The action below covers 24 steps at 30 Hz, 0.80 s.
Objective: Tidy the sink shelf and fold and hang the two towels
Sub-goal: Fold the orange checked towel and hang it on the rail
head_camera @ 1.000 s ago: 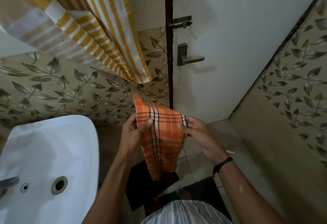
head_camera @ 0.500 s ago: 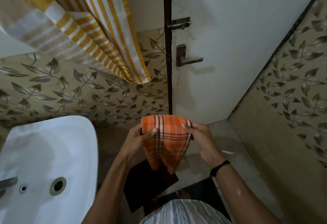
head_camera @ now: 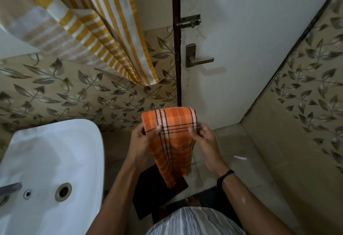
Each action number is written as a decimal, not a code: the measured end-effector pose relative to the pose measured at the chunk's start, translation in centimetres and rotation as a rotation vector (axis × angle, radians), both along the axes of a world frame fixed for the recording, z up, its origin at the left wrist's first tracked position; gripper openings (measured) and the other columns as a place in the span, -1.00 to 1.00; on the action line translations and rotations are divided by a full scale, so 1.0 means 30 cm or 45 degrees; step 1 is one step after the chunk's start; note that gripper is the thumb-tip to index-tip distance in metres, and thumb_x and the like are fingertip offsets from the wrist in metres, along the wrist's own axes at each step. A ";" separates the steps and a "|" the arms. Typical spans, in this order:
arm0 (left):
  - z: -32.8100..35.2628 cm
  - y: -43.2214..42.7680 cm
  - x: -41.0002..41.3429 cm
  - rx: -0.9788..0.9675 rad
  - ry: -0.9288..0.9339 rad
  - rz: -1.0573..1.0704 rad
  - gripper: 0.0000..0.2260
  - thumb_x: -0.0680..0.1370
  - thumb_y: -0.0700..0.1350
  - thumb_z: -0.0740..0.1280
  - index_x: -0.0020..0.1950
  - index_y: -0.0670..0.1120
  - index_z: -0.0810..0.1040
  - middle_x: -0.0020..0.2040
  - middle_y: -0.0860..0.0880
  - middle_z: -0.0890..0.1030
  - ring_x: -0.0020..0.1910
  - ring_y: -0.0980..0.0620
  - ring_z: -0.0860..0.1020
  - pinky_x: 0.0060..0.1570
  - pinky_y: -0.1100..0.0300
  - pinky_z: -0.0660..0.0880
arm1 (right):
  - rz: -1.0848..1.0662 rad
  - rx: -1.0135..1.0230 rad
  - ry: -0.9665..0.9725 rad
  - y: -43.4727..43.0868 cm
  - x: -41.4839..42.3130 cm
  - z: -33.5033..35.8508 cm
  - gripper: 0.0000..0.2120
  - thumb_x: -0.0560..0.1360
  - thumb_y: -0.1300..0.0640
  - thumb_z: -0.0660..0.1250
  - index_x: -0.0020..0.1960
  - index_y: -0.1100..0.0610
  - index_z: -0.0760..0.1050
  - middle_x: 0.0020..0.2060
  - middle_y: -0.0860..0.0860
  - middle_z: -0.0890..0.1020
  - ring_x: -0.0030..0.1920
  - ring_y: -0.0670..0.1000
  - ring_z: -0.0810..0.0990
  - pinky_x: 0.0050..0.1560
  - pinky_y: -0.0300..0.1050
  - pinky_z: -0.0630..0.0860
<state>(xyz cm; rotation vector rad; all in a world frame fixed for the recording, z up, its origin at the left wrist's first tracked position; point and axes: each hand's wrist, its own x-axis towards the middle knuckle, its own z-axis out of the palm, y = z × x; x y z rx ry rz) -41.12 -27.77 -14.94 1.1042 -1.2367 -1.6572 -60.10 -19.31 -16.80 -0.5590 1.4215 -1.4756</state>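
Orange checked towel, folded, dark-striped

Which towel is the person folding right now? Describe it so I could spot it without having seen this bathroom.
Start at the white sink at lower left, then look right, in front of the closed door. There the left hand and right hand pinch a small orange towel folded over at the top. Its dark plaid lines set it apart from the yellow-and-white striped towel hanging above.

Dim, soft indoor light; wide-angle bending at edges; focus sharp.
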 end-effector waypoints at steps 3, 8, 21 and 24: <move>-0.004 -0.003 0.006 0.080 -0.041 -0.116 -0.77 0.55 -0.21 0.43 0.21 -0.16 0.64 0.12 -0.16 0.72 0.12 -0.13 0.69 0.13 -0.02 0.61 | -0.070 0.016 0.054 0.003 0.013 -0.024 -0.84 0.59 0.17 0.35 0.10 0.22 0.63 -0.01 0.09 0.74 0.05 0.09 0.70 -0.11 -0.25 0.59; -0.094 0.003 0.054 0.209 -0.270 -0.347 -0.77 0.48 -0.16 0.50 0.13 -0.10 0.72 0.12 -0.11 0.73 0.21 -0.16 0.65 0.28 -0.04 0.52 | -0.092 0.014 -0.021 -0.038 0.007 0.007 -0.84 0.59 0.16 0.35 0.07 0.23 0.64 -0.01 0.18 0.73 0.01 0.13 0.70 0.03 -0.02 0.65; -0.014 0.022 -0.039 0.186 0.124 0.132 -0.49 0.49 -0.31 0.48 0.36 -0.04 0.39 0.06 -0.16 0.73 -0.03 -0.14 0.72 -0.11 -0.07 0.67 | -0.105 -0.059 0.187 -0.033 -0.047 0.025 -0.81 0.64 0.14 0.30 0.18 0.11 0.62 0.03 -0.01 0.74 0.06 -0.01 0.71 -0.02 -0.21 0.62; -0.007 0.027 -0.028 0.159 0.232 0.014 -0.36 0.50 -0.42 0.40 0.42 0.07 0.29 0.05 -0.17 0.71 -0.05 -0.13 0.71 -0.16 -0.03 0.66 | -0.032 -0.005 0.082 -0.022 -0.073 0.032 -0.79 0.60 0.25 0.32 0.22 0.13 0.60 0.04 0.02 0.74 0.09 0.06 0.71 0.01 -0.14 0.62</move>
